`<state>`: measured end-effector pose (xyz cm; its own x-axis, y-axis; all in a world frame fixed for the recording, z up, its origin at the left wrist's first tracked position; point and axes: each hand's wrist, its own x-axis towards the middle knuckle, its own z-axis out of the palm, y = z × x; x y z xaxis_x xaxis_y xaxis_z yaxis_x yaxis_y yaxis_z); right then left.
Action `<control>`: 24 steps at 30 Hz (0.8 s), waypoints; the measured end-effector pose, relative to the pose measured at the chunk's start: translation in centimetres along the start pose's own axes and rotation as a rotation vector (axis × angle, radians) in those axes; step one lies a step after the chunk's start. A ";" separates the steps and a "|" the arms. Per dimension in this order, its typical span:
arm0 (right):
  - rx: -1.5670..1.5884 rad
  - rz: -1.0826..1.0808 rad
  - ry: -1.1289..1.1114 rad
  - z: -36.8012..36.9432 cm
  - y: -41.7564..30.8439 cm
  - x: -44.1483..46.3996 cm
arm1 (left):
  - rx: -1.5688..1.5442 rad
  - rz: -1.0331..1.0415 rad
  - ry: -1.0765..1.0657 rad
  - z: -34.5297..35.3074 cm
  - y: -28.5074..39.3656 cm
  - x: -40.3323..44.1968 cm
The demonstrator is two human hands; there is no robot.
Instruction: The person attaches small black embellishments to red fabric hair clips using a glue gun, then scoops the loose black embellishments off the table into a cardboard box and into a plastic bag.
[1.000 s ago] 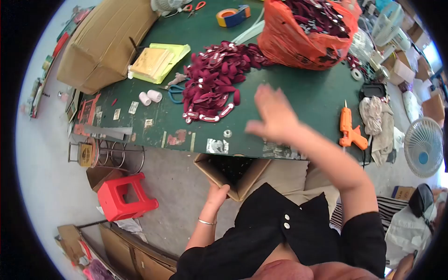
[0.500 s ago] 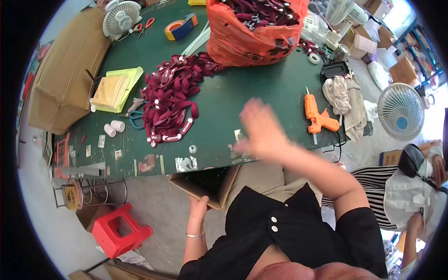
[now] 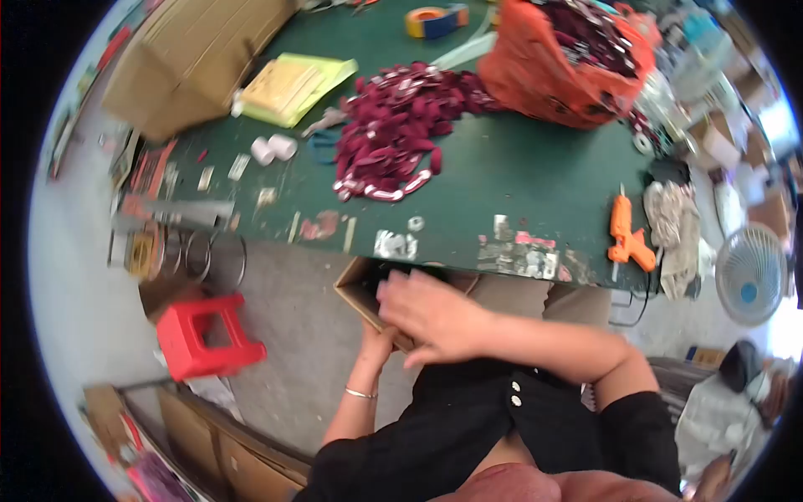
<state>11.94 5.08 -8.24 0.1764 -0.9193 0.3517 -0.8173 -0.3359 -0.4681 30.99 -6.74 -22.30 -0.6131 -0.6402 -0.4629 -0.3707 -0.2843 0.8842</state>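
My left hand (image 3: 379,341) grips the near edge of a cardboard box (image 3: 355,289) below the table's front edge. Over the mouth of that box is my right hand (image 3: 435,314), fingers stretched out and nothing seen in it. The box's inside is dark and partly covered by this hand. Beyond it on the green table (image 3: 519,180) lies a heap of maroon fabric-covered hair clips (image 3: 397,125), some showing their metal undersides. An orange-red plastic bag (image 3: 535,79) full of similar maroon pieces stands behind the heap.
An orange glue gun (image 3: 623,234) and crumpled cloths (image 3: 673,226) lie at the table's right. At the left are yellow packets (image 3: 288,88), white rolls (image 3: 274,149) and a large carton (image 3: 188,63). A red stool (image 3: 209,335) stands on the floor, and a person (image 3: 719,418) is at right.
My right hand has moved from above the tabletop down and left to the box mouth. The left hand stays on the box. The view has shifted, so the table items appear farther right.
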 end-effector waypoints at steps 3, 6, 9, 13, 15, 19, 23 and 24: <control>0.308 0.031 -0.077 2.3 -1.5 -0.1 | -0.117 -0.226 0.100 -2.2 -0.4 -2.1; 0.569 0.321 0.265 2.4 0.2 -2.1 | -0.196 -0.326 0.262 -5.3 -1.3 -4.6; 0.783 0.741 0.305 1.7 1.8 -6.9 | -0.460 -0.422 0.423 -9.7 -4.6 -5.4; 0.798 0.959 0.318 0.0 2.2 -11.5 | -0.693 -0.475 0.433 -14.3 -9.7 -3.1; 0.726 1.036 0.317 -0.9 1.3 -12.4 | -0.599 -0.479 0.465 -15.4 -13.4 0.8; 0.542 1.070 0.306 -1.1 1.2 -16.9 | -0.412 -0.332 0.644 -14.3 -12.9 6.5; 0.343 1.252 0.450 -1.0 0.4 -24.0 | -0.456 -0.236 0.713 -18.2 -13.8 12.4; 0.331 1.293 0.462 -1.4 0.0 -25.2 | -0.460 -0.228 0.710 -18.8 -13.0 13.3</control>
<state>6.70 28.49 -15.97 -0.8337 -0.4839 -0.2658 -0.0858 0.5892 -0.8034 40.76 -24.97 -38.77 0.0779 -0.7819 -0.6185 -0.0188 -0.6214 0.7832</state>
